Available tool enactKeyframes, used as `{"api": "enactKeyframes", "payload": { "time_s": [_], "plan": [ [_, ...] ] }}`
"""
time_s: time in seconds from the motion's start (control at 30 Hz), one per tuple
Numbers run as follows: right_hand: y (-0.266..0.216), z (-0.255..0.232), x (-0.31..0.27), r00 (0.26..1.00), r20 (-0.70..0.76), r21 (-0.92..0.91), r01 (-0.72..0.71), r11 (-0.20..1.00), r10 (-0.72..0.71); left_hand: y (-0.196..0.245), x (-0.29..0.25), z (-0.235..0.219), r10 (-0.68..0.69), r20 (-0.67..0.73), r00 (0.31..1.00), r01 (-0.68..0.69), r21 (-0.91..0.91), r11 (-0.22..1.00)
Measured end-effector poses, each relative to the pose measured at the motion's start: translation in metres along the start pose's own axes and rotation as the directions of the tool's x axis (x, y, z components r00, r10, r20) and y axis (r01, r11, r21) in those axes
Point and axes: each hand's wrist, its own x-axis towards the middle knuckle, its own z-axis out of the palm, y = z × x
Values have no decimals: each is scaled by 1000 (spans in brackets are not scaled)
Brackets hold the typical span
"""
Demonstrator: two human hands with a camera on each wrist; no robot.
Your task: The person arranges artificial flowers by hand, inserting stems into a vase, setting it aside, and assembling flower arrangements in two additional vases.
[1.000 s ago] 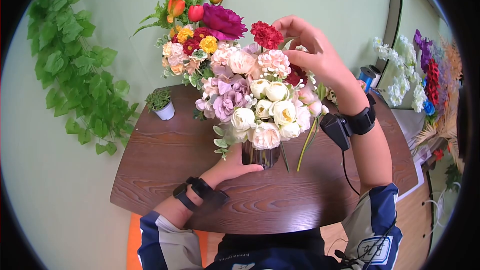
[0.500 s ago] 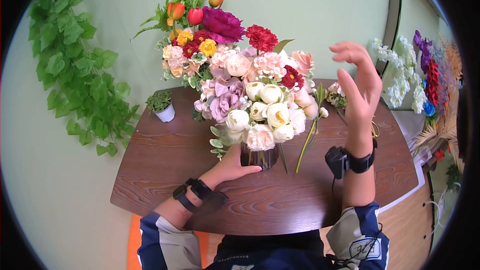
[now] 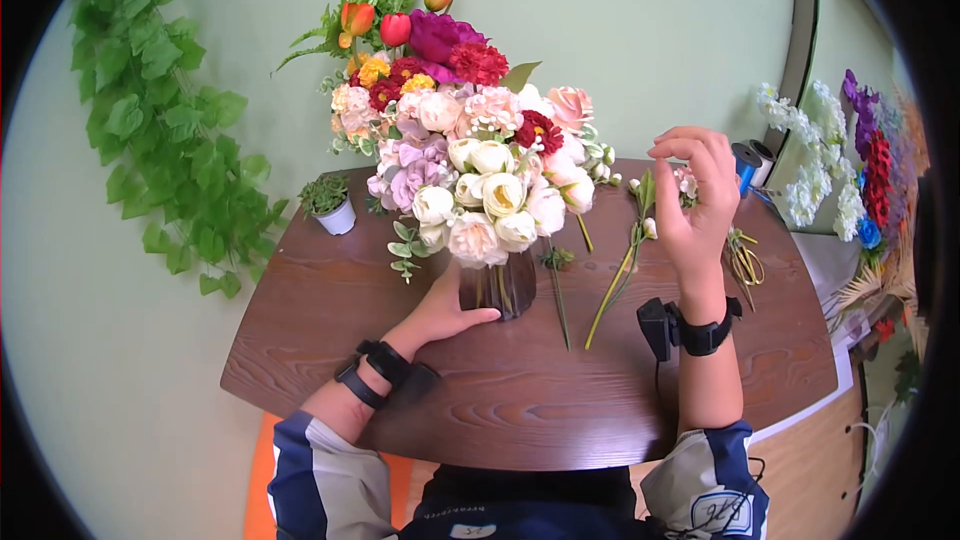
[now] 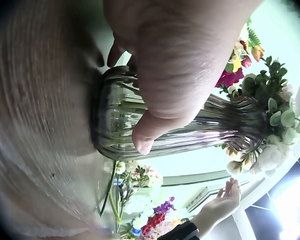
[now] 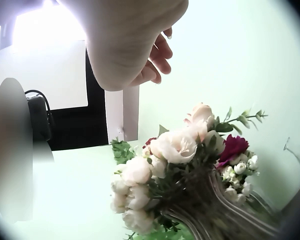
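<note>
A ribbed, smoky glass vase [image 3: 510, 290] stands on the table, filled with a dense bouquet of artificial flowers [image 3: 490, 190]. White and pale pink blooms crowd its front, with mauve ones at the left. A red carnation [image 3: 479, 63] rises at the back of the bunch, and a dark red daisy-like flower [image 3: 538, 132] sits to the right. My left hand [image 3: 440, 310] holds the vase low down, its thumb [image 4: 147, 132] across the glass in the left wrist view. Raised in the air right of the bouquet, my right hand [image 3: 700, 195] holds nothing, fingers loosely bent.
Loose green stems [image 3: 608, 300] lie on the table [image 3: 520, 410] right of the vase. Farther right are a small bundle of stems [image 3: 743, 258] and ribbon spools [image 3: 746, 165]. A potted succulent [image 3: 328, 202] stands at the left. A second colourful arrangement [image 3: 370, 70] is behind the bouquet.
My right hand has left the bouquet near the red carnation and drawn back to the right and lower. The vase and its flowers have shifted left with my left hand still round the glass.
</note>
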Motion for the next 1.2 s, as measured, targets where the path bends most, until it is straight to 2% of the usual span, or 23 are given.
{"api": "enactKeyframes", "payload": {
  "time_s": [0.07, 0.13, 0.23, 0.47, 0.53, 0.8, 0.9, 0.97, 1.0, 1.03, 1.07, 1.1, 1.2],
  "plan": [
    [-1, 2, -2, 1000, 7, -20, 17, 1000, -17, -1, 0, 1, -1, -13, 1000, 1, 16, 1000],
    [-3, 2, -5, 994, 83, -117, 78, 990, -68, 3, -1, 2, 75, -122, 990, -71, 34, 997],
    [-2, 6, -8, 991, 105, -144, 98, 985, -84, 10, -1, 0, 22, -107, 994, -17, 44, 999],
    [2, 11, -12, 979, 196, -143, 87, 986, -58, 3, -2, 0, 2, -109, 994, 7, 80, 997],
    [5, 14, -14, 978, 203, -147, 82, 986, -51, 5, -1, 0, -2, -101, 995, 5, 25, 1000],
    [6, 15, -17, 964, 265, -180, 61, 982, -11, 5, -3, 1, -28, -115, 993, 31, 24, 999],
    [9, 13, -18, 959, 282, -217, 25, 976, 38, 0, 0, 1, -31, -110, 993, 35, 28, 999],
    [14, 11, -22, 923, 320, -386, -82, 919, 216, -1, -1, 1, -47, -109, 993, 50, 28, 998],
    [16, 8, -22, 922, 318, -386, -85, 919, 219, 1, -2, 1, -45, -114, 992, 49, 28, 998],
    [17, 3, -20, 771, 479, -475, -174, 863, 419, 2, -1, 1, -43, -118, 992, 47, 28, 999],
    [19, 0, -20, 552, 586, -577, -229, 784, 593, 1, -1, 2, -43, -112, 993, 46, 28, 999],
    [20, -1, -22, 549, 583, -583, -231, 779, 599, -1, -1, 3, -22, -138, 990, 29, 44, 999],
    [29, -1, -34, 467, 668, -590, -143, 795, 580, 1, 0, -1, -12, -152, 988, 28, 107, 994]
  ]
}}
